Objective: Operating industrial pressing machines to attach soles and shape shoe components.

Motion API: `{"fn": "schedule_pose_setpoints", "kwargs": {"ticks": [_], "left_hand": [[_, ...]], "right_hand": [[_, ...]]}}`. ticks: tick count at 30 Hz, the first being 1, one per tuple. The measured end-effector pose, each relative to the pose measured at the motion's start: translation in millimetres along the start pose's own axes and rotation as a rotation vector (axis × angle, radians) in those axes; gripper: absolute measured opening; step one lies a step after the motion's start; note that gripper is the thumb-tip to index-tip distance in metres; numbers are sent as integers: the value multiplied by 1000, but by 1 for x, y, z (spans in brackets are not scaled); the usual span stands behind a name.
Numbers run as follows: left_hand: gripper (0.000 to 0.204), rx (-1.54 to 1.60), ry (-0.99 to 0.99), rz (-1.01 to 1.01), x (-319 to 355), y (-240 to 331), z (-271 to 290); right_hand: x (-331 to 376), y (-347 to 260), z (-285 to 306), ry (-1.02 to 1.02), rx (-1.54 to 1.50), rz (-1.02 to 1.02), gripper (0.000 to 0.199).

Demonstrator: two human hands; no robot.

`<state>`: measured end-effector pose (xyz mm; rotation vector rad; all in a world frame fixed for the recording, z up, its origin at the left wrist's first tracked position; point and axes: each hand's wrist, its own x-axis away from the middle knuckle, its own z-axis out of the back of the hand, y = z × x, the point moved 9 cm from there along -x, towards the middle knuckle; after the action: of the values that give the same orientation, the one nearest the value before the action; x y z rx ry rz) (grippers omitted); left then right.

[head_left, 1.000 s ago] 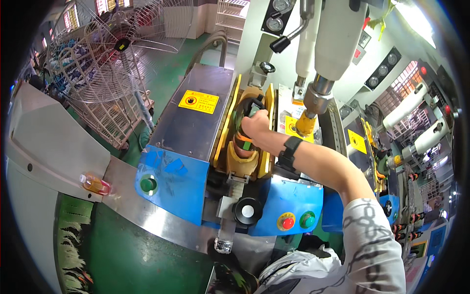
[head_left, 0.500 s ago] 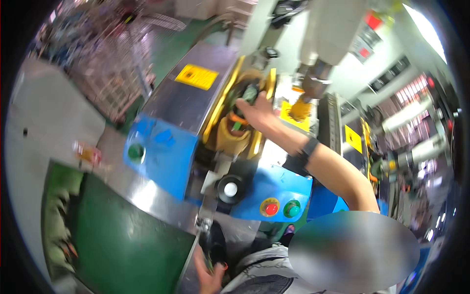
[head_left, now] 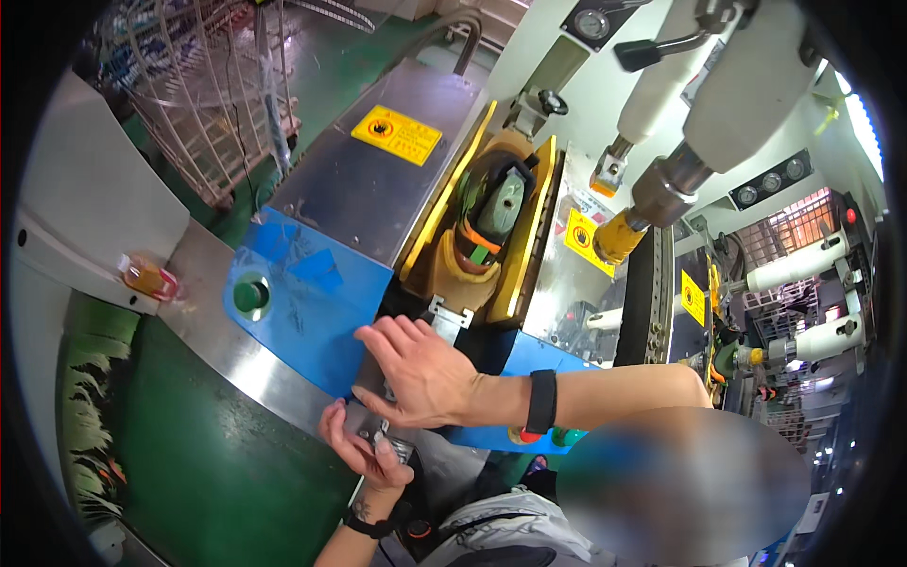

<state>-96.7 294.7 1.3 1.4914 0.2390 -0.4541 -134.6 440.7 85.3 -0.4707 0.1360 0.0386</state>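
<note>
"Beyond the right hand, how is the shoe placed?"

"It is set in a tan cradle between two yellow plates, touched by neither hand. Whether it is pressed by the plates cannot be told."

"And the hands?"

"Both are held close together, on the near side of the shoe. The right one's fingers are loosely stretched, its thumb spread; nothing is seen in it, though its palm is hidden. The left hand is half curled, with nothing seen in it."

"What should be minded?"

"The shoe is probably best kept straight in the cradle, and fingers kept out of the gap."

"And edges?"

"Just beside the right wrist, a red button is partly covered and could be brushed. Left of the left hand, past the steel table edge, more room seems to be offered over the green surface."
</note>
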Motion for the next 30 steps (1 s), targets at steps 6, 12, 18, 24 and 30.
{"fn": "schedule_pose_setpoints", "kwargs": {"ticks": [6,12,18,24,30], "left_hand": [[65,-67,-100,-16,-10,4,-17],[68,-110,-87,40,11,3,12],[110,-35,-394,558,121,11,62],[89,-305,-418,580,203,12,62],[65,-224,-263,770,243,1,101]], "right_hand": [[2,9,-8,-68,-33,-27,50],[49,-30,45,213,-10,100,64],[242,15,81,337,205,-254,84],[273,30,66,65,145,-354,79],[335,-32,41,170,-616,-224,52]]}}
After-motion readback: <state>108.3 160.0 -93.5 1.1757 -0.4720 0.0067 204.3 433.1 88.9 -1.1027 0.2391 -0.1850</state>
